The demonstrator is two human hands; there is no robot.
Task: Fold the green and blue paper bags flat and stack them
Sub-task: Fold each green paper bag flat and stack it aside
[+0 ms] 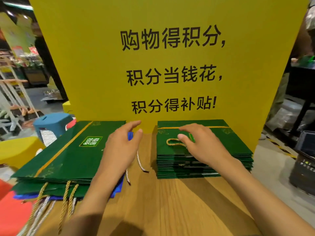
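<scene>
Fingers (133,125) of our left hand (122,150) hang loosely apart, holding nothing, over the right edge of the green bags (68,155) piled on blue bags (119,188). Our right hand (201,145) lies straight-fingered on the folded stack (204,160), thumb apparently touching a gold cord handle (172,142). Both piles sit on the wooden tabletop (170,201) before a yellow sign (170,65).

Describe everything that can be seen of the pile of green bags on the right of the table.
The pile of green bags is a stack of many flat-folded dark green paper bags lying on the wooden table, just before the yellow sign. The top bag shows a gold stripe near its far edge, faint gold leaf prints and a gold rope handle lying looped on it. The right hand rests on top, by that handle.
</scene>
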